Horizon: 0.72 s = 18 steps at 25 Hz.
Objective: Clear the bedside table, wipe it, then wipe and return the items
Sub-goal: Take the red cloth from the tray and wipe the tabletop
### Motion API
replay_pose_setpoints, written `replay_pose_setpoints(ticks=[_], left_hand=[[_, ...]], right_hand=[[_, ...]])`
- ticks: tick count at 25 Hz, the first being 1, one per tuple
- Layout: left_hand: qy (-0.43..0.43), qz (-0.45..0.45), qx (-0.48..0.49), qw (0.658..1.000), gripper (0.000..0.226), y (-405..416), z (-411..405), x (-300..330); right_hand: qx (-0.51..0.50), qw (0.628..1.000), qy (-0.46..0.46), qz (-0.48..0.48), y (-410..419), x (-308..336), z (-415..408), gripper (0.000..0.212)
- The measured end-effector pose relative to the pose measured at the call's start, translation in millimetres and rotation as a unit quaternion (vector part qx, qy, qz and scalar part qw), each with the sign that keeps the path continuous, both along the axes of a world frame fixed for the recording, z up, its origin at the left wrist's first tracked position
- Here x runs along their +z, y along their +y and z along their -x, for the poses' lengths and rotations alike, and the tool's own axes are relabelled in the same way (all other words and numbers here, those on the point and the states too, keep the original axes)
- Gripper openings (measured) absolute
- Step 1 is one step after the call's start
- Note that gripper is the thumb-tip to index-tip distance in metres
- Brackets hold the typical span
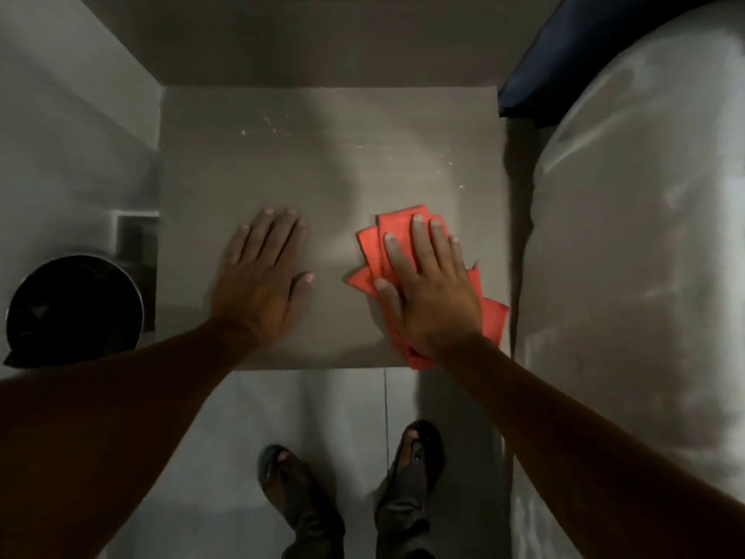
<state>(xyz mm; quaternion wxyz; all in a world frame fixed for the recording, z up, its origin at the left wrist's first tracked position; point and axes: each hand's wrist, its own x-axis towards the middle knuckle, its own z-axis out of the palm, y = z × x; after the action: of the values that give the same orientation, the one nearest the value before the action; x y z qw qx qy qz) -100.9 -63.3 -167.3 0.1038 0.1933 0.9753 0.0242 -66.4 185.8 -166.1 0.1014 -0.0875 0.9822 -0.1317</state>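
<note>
The square grey-brown bedside table (pixel 282 163) fills the middle of the head view, and no items stand on its top. A folded orange-red cloth (pixel 373 248) lies on its right front part. My right hand (pixel 431 292) presses flat on the cloth, fingers spread, pointing away from me. My left hand (pixel 262 280) rests palm down on the bare tabletop to the left of the cloth, holding nothing. Small white specks (pixel 270 125) dot the far part of the tabletop and its right side.
A bed with a white cover (pixel 637 236) runs along the table's right edge, with a dark blue pillow or sheet (pixel 564 58) at its top. A round dark bin (pixel 76 308) stands on the floor left of the table. My sandalled feet (pixel 354 490) stand on the pale floor in front.
</note>
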Motion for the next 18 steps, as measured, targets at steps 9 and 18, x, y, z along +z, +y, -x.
replay_pose_setpoints(ticks=[9, 18], left_hand=[[0.027, -0.006, -0.003, 1.0, 0.071, -6, 4, -12], [0.055, 0.003, -0.006, 0.998, 0.07, -7, 5, -16]], right_hand=[[-0.239, 0.968, 0.053, -0.05, 54, 1, 60, 0.057], [-0.118, 0.992, 0.042, 0.007, -10, -5, 125, 0.063]])
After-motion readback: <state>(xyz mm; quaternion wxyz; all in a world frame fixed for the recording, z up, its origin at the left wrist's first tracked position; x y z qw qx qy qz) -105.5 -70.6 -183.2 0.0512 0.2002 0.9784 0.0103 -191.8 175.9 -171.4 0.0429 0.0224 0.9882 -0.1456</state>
